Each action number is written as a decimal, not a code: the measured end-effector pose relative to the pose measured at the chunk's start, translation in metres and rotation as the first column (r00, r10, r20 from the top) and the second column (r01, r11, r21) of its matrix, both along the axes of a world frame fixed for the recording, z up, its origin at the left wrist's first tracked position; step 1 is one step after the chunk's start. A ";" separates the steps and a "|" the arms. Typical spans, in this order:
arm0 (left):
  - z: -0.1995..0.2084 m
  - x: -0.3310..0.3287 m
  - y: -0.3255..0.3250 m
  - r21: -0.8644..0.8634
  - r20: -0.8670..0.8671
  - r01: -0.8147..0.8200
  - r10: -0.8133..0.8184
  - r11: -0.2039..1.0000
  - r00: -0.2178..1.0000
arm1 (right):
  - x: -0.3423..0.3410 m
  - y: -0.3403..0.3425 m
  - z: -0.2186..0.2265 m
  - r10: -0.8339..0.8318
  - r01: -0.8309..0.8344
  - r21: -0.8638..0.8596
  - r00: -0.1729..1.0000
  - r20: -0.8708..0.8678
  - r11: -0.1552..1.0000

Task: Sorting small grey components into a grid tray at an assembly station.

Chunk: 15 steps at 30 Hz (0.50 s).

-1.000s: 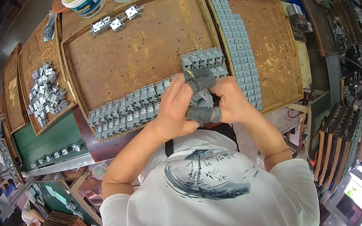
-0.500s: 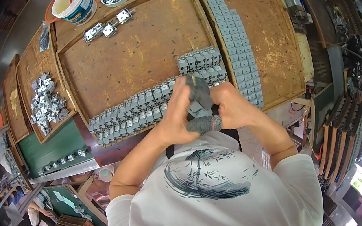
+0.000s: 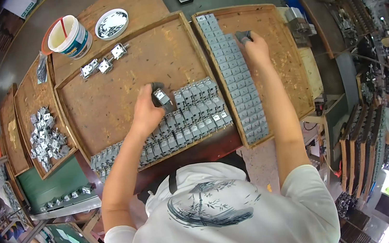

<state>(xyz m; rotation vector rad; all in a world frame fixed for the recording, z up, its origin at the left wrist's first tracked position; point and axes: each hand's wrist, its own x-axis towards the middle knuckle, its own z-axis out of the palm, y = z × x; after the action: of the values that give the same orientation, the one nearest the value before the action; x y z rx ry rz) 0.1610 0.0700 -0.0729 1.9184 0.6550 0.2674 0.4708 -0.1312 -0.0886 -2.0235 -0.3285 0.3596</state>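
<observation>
Grey block (image 3: pixel 162 97) grasped by left hand (image 3: pixel 148 109), right hand (image 3: pixel 257 49) near grey boxes (image 3: pixel 233 75), its grip unclear

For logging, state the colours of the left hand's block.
The block is grey and silvery, best in the head view.

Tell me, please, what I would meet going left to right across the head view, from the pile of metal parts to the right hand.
Pile of metal parts, left hand holding a small metal part, columns of flat grey blocks, right hand.
</observation>
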 end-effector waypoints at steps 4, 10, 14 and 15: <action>0.002 0.007 0.013 -0.042 -0.270 0.145 -0.151 0.989 0.951 | 0.056 0.014 -0.051 0.064 -0.023 -0.364 0.993 0.100 0.931; 0.005 0.002 0.004 -0.085 -0.310 0.248 -0.262 0.965 0.914 | 0.075 0.032 -0.085 0.064 -0.091 -0.190 0.988 -0.142 0.978; 0.000 -0.020 -0.003 0.038 -0.157 0.193 -0.185 0.980 0.970 | 0.053 0.046 -0.048 -0.055 -0.004 -0.168 0.935 -0.349 0.986; 0.004 -0.029 -0.006 0.073 -0.086 0.130 -0.124 0.989 0.989 | 0.056 0.036 -0.050 -0.062 0.073 0.018 0.928 -0.367 0.997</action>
<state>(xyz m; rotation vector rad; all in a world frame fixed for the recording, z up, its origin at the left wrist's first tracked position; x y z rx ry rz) 0.1320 0.0639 -0.0687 2.0463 0.5801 0.1366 0.5264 -0.0956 -0.1382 -1.8841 -0.0306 0.6730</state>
